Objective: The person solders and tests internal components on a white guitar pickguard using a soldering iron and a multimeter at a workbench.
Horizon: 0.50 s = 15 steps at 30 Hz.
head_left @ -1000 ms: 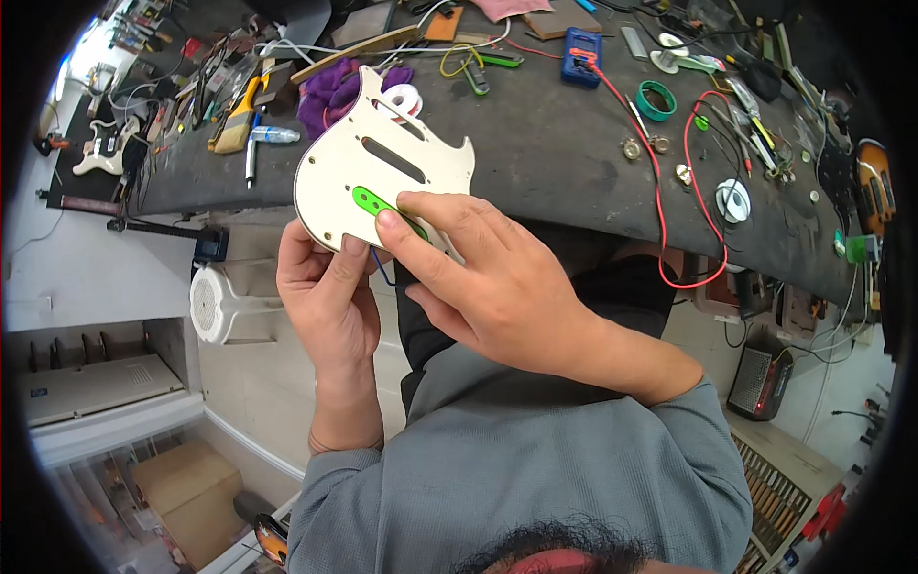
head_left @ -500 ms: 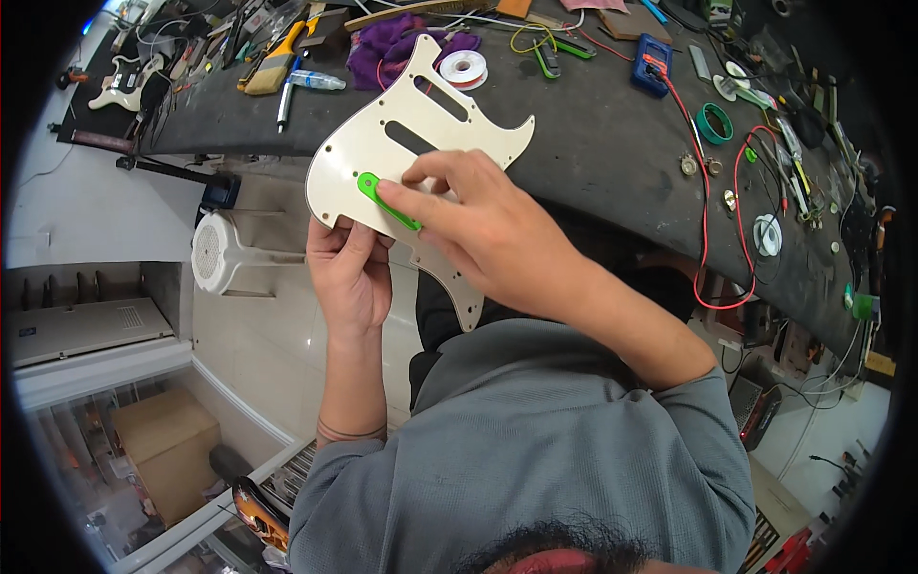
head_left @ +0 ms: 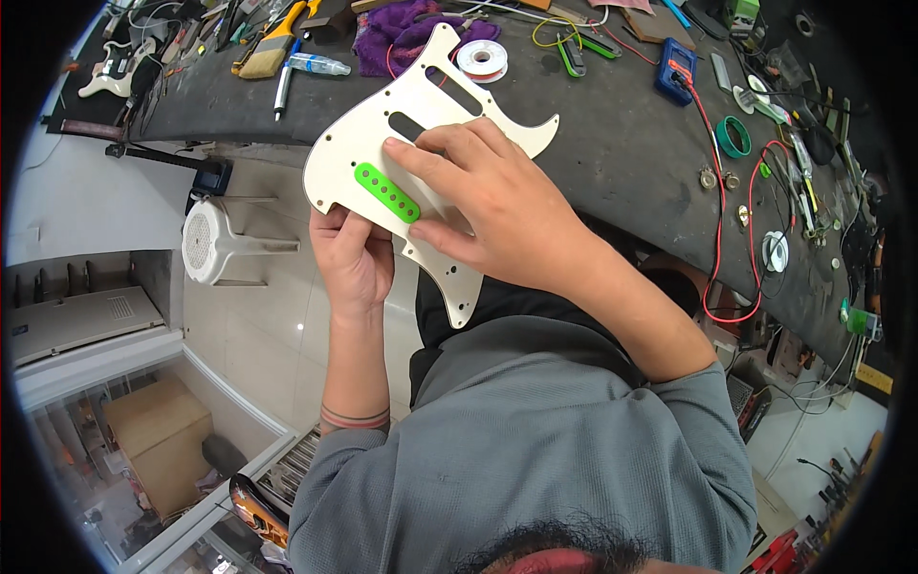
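Observation:
A cream guitar pickguard (head_left: 363, 129) is held up in front of me, tilted, off the near edge of the bench. In its lower slot sits a bright green single-coil pickup (head_left: 387, 193) with a row of round dark pole pieces showing. My left hand (head_left: 352, 263) is closed at the guard's lower left edge, with some fingers hidden beneath it. Across the guard's right part spreads my right hand (head_left: 497, 201), its thumb close to the pickup's lower end and its index finger stretched toward an uncovered slot. Under the right palm, part of the guard is hidden.
On the dark workbench (head_left: 612, 158) lie a wire spool (head_left: 482, 61), a purple cloth (head_left: 394, 33), a brush (head_left: 266, 57), green-handled tools (head_left: 572, 59) and a blue multimeter (head_left: 676, 69) with red leads. Left of my left arm, a white stool (head_left: 203, 241) stands on the floor.
My right hand has moved off the green pickup to the right and its fingers have spread, uncovering the pickup's full top face. The left hand keeps its hold on the pickguard.

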### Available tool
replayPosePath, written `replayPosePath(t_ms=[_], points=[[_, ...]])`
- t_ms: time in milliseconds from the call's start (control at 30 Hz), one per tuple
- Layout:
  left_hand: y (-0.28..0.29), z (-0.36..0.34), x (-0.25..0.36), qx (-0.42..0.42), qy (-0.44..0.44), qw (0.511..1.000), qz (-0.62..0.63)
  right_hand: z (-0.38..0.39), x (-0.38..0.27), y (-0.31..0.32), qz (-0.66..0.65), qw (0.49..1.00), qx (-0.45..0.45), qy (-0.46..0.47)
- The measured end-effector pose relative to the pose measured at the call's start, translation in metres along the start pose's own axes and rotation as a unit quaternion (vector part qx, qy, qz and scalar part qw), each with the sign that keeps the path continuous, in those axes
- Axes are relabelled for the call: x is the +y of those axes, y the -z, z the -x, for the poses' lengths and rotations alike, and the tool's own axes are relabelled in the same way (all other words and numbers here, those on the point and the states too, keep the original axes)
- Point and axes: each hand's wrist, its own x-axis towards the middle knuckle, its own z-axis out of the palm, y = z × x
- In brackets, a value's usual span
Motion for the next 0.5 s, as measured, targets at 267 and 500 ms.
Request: replayPosePath(t_ms=[267, 500], points=[[0.006, 0.002, -0.003, -0.005, 0.008, 1.0, 0.014, 0.0, 0.001, 0.0, -0.004, 1.0, -0.01, -0.01], [0.021, 0.002, -0.001, -0.043, 0.025, 0.997, 0.054, 0.001, -0.001, -0.001, -0.027, 1.0, 0.003, -0.003]])
